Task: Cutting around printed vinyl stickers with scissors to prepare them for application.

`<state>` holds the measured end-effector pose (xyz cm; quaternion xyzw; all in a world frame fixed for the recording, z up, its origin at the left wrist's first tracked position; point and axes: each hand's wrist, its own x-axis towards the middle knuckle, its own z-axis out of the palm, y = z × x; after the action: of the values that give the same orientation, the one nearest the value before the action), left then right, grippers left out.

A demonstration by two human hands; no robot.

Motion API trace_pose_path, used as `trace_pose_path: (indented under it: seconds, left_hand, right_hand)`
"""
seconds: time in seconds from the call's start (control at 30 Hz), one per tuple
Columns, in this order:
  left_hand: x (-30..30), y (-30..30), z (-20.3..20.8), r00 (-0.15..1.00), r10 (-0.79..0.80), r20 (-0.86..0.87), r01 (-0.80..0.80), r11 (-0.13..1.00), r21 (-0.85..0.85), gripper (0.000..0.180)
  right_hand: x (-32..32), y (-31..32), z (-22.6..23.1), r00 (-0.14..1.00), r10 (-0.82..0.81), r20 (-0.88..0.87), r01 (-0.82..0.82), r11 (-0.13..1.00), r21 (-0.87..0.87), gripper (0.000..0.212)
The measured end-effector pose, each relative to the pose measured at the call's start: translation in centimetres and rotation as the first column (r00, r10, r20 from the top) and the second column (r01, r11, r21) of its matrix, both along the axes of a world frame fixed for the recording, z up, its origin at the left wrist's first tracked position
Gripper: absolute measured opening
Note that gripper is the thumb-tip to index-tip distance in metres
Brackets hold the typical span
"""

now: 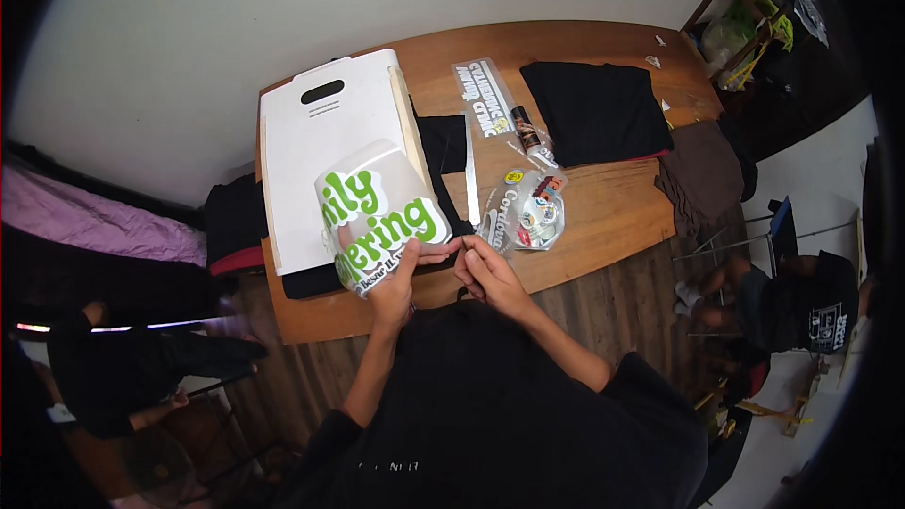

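Note:
My left hand holds a curled white sheet with large green lettering, thumb pressed on its lower right corner. My right hand is beside it, fingers pinched near that same corner at the edge of a black cloth lying on the wooden table. Whether the right fingers grip the sheet or the cloth is unclear. A black garment lies across my lap below both hands.
A white board with a handle slot lies left. Clear film sheets with printed designs and a lettered strip lie right of my hands. A folded black shirt and brown cloth sit further right. People sit at left and right.

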<state>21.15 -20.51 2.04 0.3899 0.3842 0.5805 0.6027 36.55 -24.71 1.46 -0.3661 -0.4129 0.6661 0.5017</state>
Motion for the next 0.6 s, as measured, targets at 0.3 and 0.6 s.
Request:
trace_pose_path:
  seconds: [0.3, 0.6]
  left_hand:
    - [1.7, -0.4, 3.3, 0.997, -0.076, 0.005, 0.075, 0.993, 0.094, 0.025]
    - [1.5, 0.5, 3.9, 0.979, -0.117, -0.169, 0.129, 0.990, 0.064, 0.016]
  right_hand:
    - [0.2, 0.1, 2.7, 0.994, -0.101, -0.030, 0.103, 0.992, 0.069, 0.025]
    - [1.1, 1.4, 4.7, 0.998, -0.054, -0.046, 0.057, 0.996, 0.065, 0.022]
